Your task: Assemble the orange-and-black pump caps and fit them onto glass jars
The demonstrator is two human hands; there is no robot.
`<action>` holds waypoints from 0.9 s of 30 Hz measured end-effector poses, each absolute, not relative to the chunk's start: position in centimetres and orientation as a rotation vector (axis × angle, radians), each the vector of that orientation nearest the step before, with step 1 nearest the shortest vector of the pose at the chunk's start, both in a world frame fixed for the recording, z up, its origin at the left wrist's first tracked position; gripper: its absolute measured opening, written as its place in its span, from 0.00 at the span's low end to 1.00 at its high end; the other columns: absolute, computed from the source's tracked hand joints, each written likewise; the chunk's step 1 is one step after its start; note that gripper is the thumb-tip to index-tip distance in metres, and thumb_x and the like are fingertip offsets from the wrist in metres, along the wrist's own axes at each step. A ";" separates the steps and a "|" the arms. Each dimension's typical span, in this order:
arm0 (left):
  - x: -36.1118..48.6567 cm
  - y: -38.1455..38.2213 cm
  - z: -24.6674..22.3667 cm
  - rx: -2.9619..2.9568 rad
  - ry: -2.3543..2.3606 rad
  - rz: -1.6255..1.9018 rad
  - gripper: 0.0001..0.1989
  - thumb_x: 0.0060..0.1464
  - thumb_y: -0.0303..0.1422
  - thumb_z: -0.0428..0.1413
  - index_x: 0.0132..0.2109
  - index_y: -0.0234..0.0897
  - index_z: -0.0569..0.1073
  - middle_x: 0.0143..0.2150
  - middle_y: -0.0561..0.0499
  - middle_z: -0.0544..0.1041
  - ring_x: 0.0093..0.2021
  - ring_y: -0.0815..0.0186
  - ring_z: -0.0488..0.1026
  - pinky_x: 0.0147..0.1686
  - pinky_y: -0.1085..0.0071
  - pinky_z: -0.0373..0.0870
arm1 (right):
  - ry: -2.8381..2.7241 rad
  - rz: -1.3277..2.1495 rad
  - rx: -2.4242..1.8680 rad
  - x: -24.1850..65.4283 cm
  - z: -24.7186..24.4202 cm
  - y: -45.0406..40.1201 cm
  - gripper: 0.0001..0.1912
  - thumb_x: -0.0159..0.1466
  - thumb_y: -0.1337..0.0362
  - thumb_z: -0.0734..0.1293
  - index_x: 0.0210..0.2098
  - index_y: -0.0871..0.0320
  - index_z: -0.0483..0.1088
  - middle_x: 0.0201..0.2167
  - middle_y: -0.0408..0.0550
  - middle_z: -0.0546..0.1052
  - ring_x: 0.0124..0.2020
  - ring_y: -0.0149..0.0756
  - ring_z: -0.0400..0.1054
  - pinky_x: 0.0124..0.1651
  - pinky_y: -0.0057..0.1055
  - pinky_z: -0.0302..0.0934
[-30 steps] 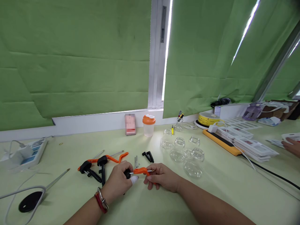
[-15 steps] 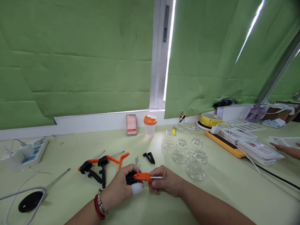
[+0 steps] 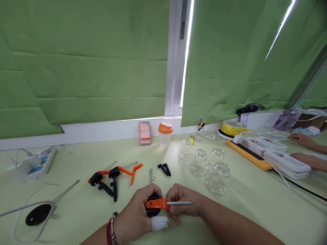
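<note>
My left hand (image 3: 143, 212), with white tape on the thumb, is wrapped round a black part (image 3: 152, 211) that has an orange piece (image 3: 157, 203) on it. My right hand (image 3: 185, 200) pinches the far end of that orange piece, where a metal rod (image 3: 180, 203) sticks out to the right. Two black and orange assemblies (image 3: 114, 173) with metal rods lie to the left of my hands. Beyond my hands are a loose orange piece (image 3: 133, 174), thin metal pins (image 3: 151, 175) and two small black parts (image 3: 165, 169).
Several clear glass jars (image 3: 200, 163) stand to the right. Behind are an orange-lidded cup (image 3: 165, 136) and a pink card (image 3: 144, 133). A yellow power strip (image 3: 249, 156), stacked white trays (image 3: 286, 161) and another person's hands (image 3: 304, 140) are at right; a black disc with a rod (image 3: 38, 215) at left.
The orange piece is turned so more of it and the rod show, and my left thumb has shifted down and right. At right, the other person's two hands are now at the trays.
</note>
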State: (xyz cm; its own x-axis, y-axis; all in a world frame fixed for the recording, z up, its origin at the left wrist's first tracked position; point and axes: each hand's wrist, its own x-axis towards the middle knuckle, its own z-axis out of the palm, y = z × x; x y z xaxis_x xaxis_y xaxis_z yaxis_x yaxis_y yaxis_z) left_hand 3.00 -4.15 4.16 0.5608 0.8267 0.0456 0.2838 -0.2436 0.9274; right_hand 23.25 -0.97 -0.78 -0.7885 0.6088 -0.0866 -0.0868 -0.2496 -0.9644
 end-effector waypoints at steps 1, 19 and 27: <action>3.0 -4.2 4.1 1.807 0.919 0.678 0.18 0.40 0.36 0.63 0.35 0.38 0.63 0.26 0.59 0.61 0.25 0.73 0.54 0.24 0.76 0.56 | -1.555 2.086 -0.643 23.2 -0.7 -1.1 0.16 0.49 0.55 0.73 0.26 0.64 0.73 0.17 0.43 0.72 0.18 0.27 0.65 0.25 0.24 0.58; 2.5 -4.7 3.9 1.757 0.532 0.697 0.36 0.40 0.27 0.59 0.55 0.47 0.51 0.45 0.51 0.60 0.43 0.65 0.61 0.42 0.66 0.62 | -1.585 2.082 -0.711 23.1 -2.3 0.0 0.17 0.45 0.60 0.76 0.22 0.67 0.69 0.16 0.41 0.73 0.14 0.24 0.65 0.18 0.19 0.59; 2.5 -4.3 3.6 1.696 0.558 0.675 0.36 0.37 0.21 0.55 0.54 0.47 0.52 0.44 0.52 0.59 0.41 0.66 0.60 0.40 0.67 0.60 | -1.519 2.143 -0.663 23.4 -2.4 0.4 0.15 0.43 0.63 0.76 0.22 0.66 0.70 0.15 0.40 0.72 0.13 0.24 0.65 0.17 0.19 0.60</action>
State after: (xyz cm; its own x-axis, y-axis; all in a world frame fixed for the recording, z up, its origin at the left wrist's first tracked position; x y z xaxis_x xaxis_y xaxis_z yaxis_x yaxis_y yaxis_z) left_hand 2.50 -4.28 3.56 0.7194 0.6799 0.1424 0.0123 -0.2175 0.9760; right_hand 23.37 0.38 -2.44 -0.7937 0.5932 -0.1347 -0.0694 -0.3084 -0.9487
